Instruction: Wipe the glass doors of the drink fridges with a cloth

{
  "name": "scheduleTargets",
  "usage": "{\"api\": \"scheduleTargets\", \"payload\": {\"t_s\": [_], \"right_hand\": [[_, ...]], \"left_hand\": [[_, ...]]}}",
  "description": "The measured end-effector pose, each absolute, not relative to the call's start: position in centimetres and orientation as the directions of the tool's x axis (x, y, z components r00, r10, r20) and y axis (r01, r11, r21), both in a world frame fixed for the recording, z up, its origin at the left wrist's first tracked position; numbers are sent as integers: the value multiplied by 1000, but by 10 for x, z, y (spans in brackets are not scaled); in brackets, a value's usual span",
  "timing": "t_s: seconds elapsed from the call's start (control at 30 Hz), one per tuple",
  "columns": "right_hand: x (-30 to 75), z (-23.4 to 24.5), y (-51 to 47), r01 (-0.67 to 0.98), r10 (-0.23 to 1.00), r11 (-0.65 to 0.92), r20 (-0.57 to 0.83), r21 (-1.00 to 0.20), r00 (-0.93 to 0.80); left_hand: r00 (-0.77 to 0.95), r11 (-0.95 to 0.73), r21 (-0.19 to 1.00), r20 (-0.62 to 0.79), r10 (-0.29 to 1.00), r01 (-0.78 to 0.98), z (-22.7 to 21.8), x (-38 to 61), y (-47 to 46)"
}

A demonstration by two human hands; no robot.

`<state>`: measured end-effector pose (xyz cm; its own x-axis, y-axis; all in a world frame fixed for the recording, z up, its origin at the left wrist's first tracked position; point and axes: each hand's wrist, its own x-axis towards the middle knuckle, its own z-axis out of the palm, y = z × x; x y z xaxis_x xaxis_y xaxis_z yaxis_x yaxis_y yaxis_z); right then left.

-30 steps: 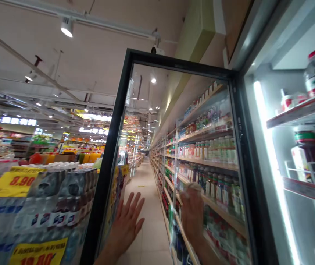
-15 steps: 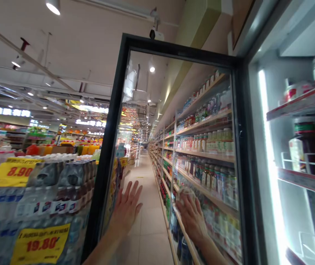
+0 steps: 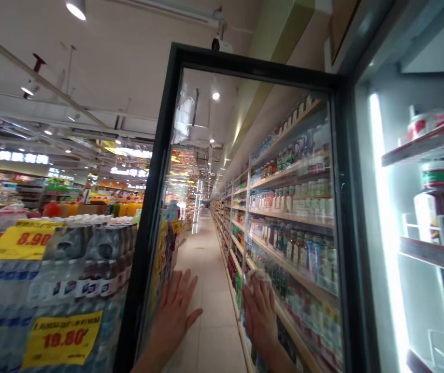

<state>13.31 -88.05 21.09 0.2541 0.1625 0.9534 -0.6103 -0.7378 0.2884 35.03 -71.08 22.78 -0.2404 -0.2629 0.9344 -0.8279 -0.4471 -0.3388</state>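
A glass door (image 3: 206, 124) with a black frame stands open in front of me. My left hand (image 3: 175, 311) is spread with its palm toward the pane, at the lower left, and nothing shows in it. Further right, my right hand (image 3: 259, 313) presses a pale, crumpled cloth (image 3: 259, 276) against the lower part of the glass. Only the cloth's upper edge shows past the fingertips; the palm covers the rest. The fingers of that hand lie rather flat and close together over it.
Lit cooler shelves (image 3: 435, 254) with bottles are on the right. Stacked bottle packs (image 3: 82, 280) with yellow price signs (image 3: 64, 339) stand left of the door. Through the pane appear a tiled aisle (image 3: 206, 290) and long shelves of bottles (image 3: 291, 207).
My right hand has moved a little left and down with the cloth and stands more upright. My left hand sits slightly lower, its thumb further out.
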Motion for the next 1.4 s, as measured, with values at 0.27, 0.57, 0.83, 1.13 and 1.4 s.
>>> {"api": "scheduleTargets", "payload": {"t_s": [0.27,0.57,0.83,1.13,1.4], "right_hand": [[118,282,-893,-704,76,-704,975,-97,-210],[166,281,-849,-463,368,-727,857,507,360],[208,247,-811,-344,263,-815,826,466,498],[257,267,-770,-237,281,-858,803,455,525],[224,232,-790,-117,546,-697,629,708,553]], "left_hand": [[-193,-467,-284,953,-234,-838,223,342,-712],[-234,-468,-368,918,-320,-804,228,342,-699],[-233,-505,-390,909,-347,-770,240,380,-639],[-172,-407,-307,926,-335,-860,241,385,-632],[-112,-439,-232,953,-282,-868,237,378,-637]]}}
